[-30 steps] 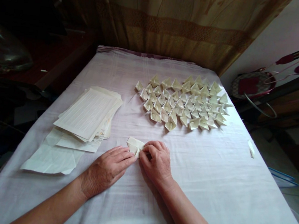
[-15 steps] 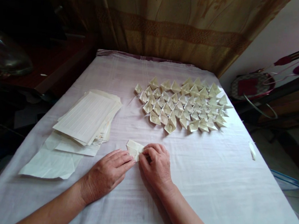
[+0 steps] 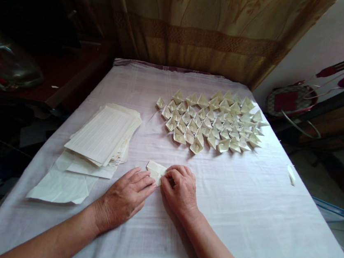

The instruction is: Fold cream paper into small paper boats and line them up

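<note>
A small folded piece of cream paper point(image 3: 155, 171) lies on the white cloth of the table point(image 3: 243, 211), near its front middle. My left hand point(image 3: 123, 198) rests flat on the cloth with its fingers stretched out, the fingertips pressing the paper's near edge. My right hand point(image 3: 180, 190) is curled over the paper's right end, its fingers pinched on a fold.
Several folded paper boats point(image 3: 213, 121) stand packed together at the back right. A stack of lined sheets point(image 3: 103, 135) lies at the left, over larger loose sheets point(image 3: 60, 184). A scrap of paper point(image 3: 291, 174) lies near the right edge. A curtain point(image 3: 202, 29) hangs behind.
Both hands stay on the folded paper with hardly any movement. The view has shifted slightly.
</note>
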`<state>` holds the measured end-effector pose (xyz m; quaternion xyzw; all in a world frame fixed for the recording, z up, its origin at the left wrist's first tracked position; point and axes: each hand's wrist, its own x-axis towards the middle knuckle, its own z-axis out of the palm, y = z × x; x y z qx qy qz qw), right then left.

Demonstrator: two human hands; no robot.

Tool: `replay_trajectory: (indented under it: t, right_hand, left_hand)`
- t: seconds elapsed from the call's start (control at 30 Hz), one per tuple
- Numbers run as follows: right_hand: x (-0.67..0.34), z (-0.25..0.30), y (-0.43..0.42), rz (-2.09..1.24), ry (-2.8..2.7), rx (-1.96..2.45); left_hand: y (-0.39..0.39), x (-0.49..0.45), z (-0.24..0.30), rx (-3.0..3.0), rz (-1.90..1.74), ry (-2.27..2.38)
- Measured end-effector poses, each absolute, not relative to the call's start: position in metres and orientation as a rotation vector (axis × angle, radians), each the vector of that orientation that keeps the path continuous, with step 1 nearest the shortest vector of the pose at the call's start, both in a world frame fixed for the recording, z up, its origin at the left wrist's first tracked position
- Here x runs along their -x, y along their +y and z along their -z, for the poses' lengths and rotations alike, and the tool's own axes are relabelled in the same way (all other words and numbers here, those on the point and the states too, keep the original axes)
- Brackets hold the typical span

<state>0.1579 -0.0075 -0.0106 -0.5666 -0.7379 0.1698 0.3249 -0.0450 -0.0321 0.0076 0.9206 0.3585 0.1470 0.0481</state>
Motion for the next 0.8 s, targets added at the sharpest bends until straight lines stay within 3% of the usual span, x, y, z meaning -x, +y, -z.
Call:
replay_trajectory:
  t: [0.8]
  right_hand:
    - [-0.190,0.016,0.001,-0.432,-1.998,1.506]
  left_hand:
    - [-0.007,0.058,-0.016,-2.779,-0.400,0.797]
